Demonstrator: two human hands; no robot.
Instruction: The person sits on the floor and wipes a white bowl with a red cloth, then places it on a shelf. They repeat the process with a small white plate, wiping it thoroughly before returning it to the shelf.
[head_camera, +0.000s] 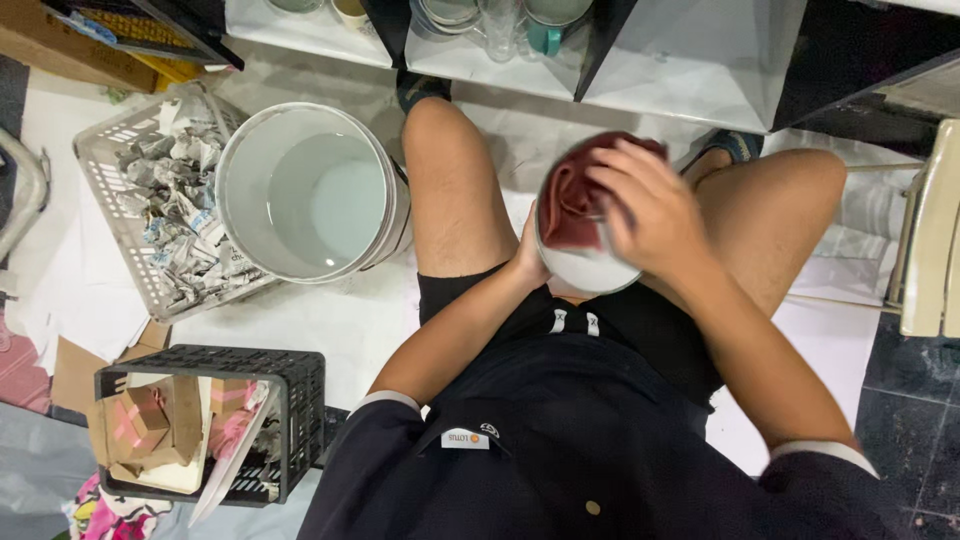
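Observation:
I am seated, and a round white bowl (585, 268) sits between my knees, tilted toward me. My left hand (527, 255) cups the bowl's left rim from behind, mostly hidden by it. My right hand (650, 215) presses a dark red cloth (572, 200) into the upper part of the bowl, fingers spread over the cloth.
A white bucket (312, 192) with water stands by my left knee. Beside it is a grey basket (160, 205) of crumpled paper. A black crate (215, 425) with cardboard pieces sits at lower left. White shelves (690, 70) holding cups and glasses are ahead.

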